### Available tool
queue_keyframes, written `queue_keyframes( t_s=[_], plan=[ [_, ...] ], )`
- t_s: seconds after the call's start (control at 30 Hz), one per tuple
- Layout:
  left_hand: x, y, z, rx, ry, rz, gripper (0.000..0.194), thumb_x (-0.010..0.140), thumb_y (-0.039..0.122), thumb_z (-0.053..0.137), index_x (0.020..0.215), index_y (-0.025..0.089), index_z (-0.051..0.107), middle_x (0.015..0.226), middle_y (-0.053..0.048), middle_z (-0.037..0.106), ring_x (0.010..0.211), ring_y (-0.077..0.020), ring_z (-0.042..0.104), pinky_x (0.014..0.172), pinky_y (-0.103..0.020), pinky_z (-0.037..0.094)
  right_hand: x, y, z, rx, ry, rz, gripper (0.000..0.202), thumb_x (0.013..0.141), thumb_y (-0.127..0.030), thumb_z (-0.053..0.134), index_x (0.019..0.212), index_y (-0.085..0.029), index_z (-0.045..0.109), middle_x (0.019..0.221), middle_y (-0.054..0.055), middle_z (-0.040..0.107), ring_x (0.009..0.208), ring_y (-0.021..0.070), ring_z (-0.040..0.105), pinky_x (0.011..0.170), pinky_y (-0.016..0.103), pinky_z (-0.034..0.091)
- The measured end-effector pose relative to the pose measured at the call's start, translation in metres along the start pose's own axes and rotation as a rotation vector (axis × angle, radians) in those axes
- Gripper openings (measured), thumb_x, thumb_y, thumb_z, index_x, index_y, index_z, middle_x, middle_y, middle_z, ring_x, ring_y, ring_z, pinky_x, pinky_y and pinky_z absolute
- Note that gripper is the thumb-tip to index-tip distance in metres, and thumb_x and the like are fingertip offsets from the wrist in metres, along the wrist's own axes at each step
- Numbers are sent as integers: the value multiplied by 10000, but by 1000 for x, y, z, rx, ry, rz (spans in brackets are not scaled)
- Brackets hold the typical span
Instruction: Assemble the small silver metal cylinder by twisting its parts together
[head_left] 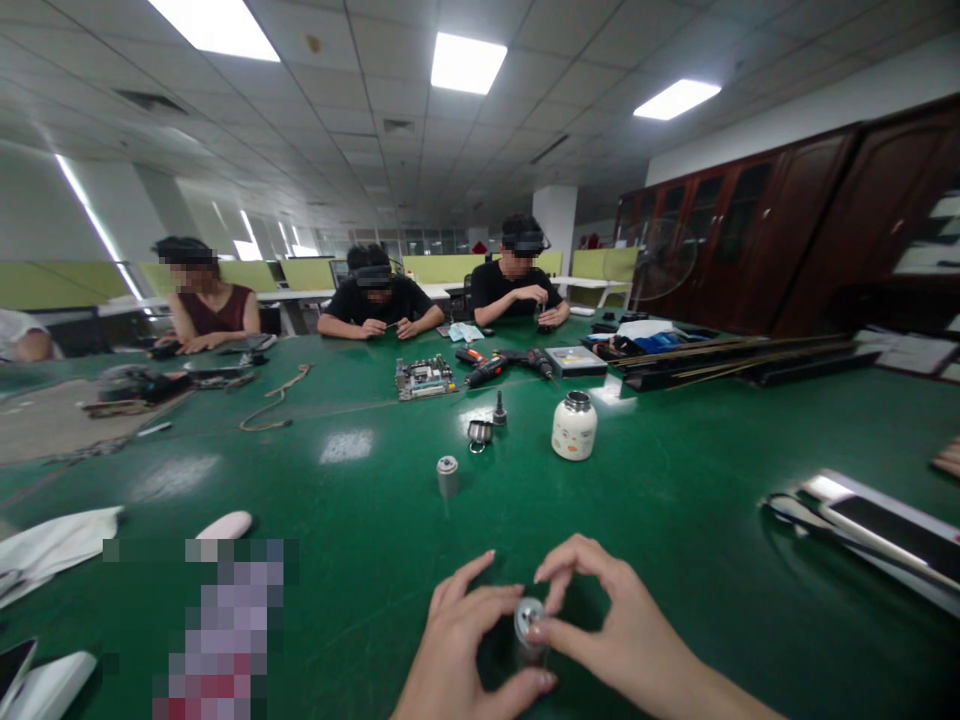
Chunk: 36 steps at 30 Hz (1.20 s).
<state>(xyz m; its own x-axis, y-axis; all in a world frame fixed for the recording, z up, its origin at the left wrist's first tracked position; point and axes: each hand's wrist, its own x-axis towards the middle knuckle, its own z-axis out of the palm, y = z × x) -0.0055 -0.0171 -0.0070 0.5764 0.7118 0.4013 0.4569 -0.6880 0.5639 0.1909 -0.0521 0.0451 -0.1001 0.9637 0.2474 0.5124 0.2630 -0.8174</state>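
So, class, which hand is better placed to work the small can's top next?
Probably the right hand: its thumb is at the top of the can, while the left hand curves around the side.

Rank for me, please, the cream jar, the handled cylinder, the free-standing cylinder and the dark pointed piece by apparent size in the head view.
1. Cream jar
2. Handled cylinder and free-standing cylinder: unsure; the first looks larger but is nearer the camera and partly covered.
3. Dark pointed piece
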Motion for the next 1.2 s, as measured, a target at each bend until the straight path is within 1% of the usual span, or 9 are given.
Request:
queue_keyframes(
  t_s=[0.13, 0.23, 0.3, 0.37, 0.6, 0.73, 0.9, 1.1, 1.2],
  plan=[
    [1, 1, -5, -82, 128, -27, 952, 410, 620, 871, 1229, 236, 571, 1261, -145, 602, 1234, -393, 485, 969, -565, 463, -2, 10, 1, 68, -58, -21, 575, 550, -230, 870, 1043, -215, 576, 979, 15, 641, 967, 240, 606, 889, 369, 459],
    [5, 8, -13, -97, 193, 4, 654, 606, 574, 807, 1147, 256, 620, 1245, -116, 592, 1235, -356, 461, 1005, -561, 425, -4, 17, 8, 117, -143, -43, 536, 596, -202, 827, 1069, -211, 574, 1036, 27, 640, 989, 231, 601, 892, 345, 459],
    [8, 13, -16, -36, 209, -2, 345, 735, 410, 749, 1045, 277, 678, 1268, -96, 573, 1253, -346, 427, 1013, -572, 405, -6, 19, 13, 106, -170, -30, 430, 643, -200, 789, 1026, -208, 594, 982, 17, 652, 933, 219, 612, 844, 331, 470],
    [9, 18, -16, 30, 209, -16, 188, 763, 274, 707, 949, 295, 722, 1289, -77, 558, 1262, -348, 403, 1011, -592, 390, -7, 19, 17, 79, -171, -5, 348, 661, -182, 762, 973, -203, 609, 929, 4, 657, 888, 210, 614, 802, 317, 471],
    [17, 19, -17, 44, 199, -55, 126, 801, 281, 703, 874, 357, 772, 1256, -48, 579, 1230, -321, 407, 992, -576, 413, -8, 18, 19, 49, -146, 18, 265, 673, -181, 749, 902, -190, 615, 879, 0, 656, 851, 201, 615, 773, 299, 463],
    [23, 0, -24, 204, 340, -122, 136, 826, 314, 695, 913, 379, 775, 1233, -44, 587, 1186, -314, 418, 977, -582, 402, -7, 18, 17, 45, -160, 21, 309, 667, -184, 762, 946, -192, 628, 920, 13, 674, 883, 213, 623, 808, 318, 461],
    [24, -25, -21, 390, 233, -299, 83, 777, 338, 736, 822, 381, 791, 1285, -47, 564, 1183, -379, 398, 877, -620, 417, -8, 16, 16, 38, -174, 37, 314, 663, -188, 768, 949, -200, 638, 933, 18, 690, 893, 218, 630, 814, 322, 462],
    [19, -4, -19, 181, 317, -93, 126, 830, 328, 690, 897, 398, 771, 1289, -23, 555, 1231, -325, 379, 995, -597, 378, -9, 18, 17, 29, -160, 22, 300, 657, -181, 769, 922, -196, 629, 906, 9, 676, 869, 210, 621, 790, 309, 461],
    [13, 11, -18, 113, 255, -9, 136, 829, 321, 689, 902, 410, 760, 1322, -13, 531, 1264, -334, 350, 999, -608, 382, -9, 18, 18, 22, -159, 24, 272, 656, -174, 766, 888, -190, 624, 871, 4, 661, 842, 202, 613, 762, 296, 458]
  ],
)
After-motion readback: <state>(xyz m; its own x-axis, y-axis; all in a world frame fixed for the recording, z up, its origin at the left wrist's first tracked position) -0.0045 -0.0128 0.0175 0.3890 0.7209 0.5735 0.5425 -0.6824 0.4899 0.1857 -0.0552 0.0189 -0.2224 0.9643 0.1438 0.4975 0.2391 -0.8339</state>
